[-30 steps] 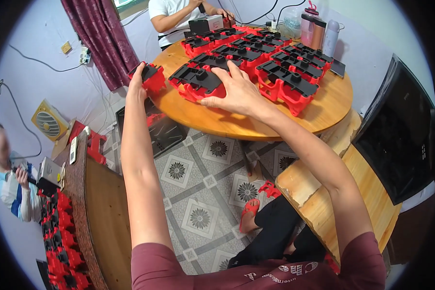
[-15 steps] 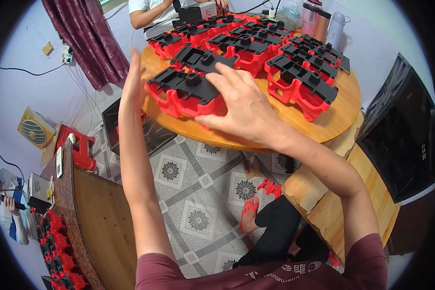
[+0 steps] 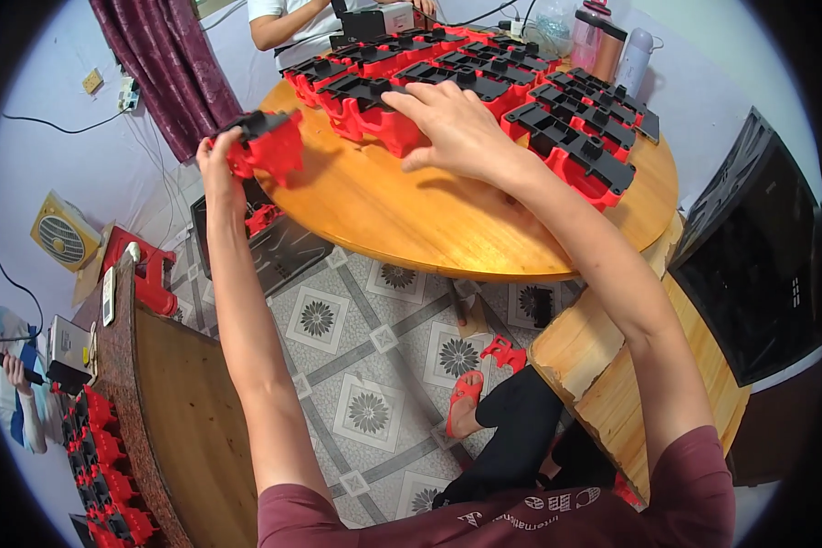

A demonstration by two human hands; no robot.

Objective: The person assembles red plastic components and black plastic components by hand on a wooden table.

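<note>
In my left hand (image 3: 219,169) is a red plastic frame with a black top (image 3: 267,151), gripped by its left end and raised tilted over the table's left edge. It is slightly blurred. My right hand (image 3: 461,128) has its fingers spread and thumb apart at the right end of a similar red and black frame (image 3: 361,114) on the table. Whether the fingers touch that frame I cannot tell. Several more such frames (image 3: 571,142) stand close together in rows on the far and right parts of the round wooden table (image 3: 411,233).
Across the table sits a person (image 3: 288,27) beside a dark device. Bottles (image 3: 635,59) stand at the back right. A black crate (image 3: 288,251) lies below the left edge, a wooden bench (image 3: 603,365) to my right. Another person (image 3: 18,384) and more frames (image 3: 100,457) are at far left.
My left hand has taken the nearest frame and carried it left, off the group. My right hand has moved away from it, farther over the table, to the frame behind.
</note>
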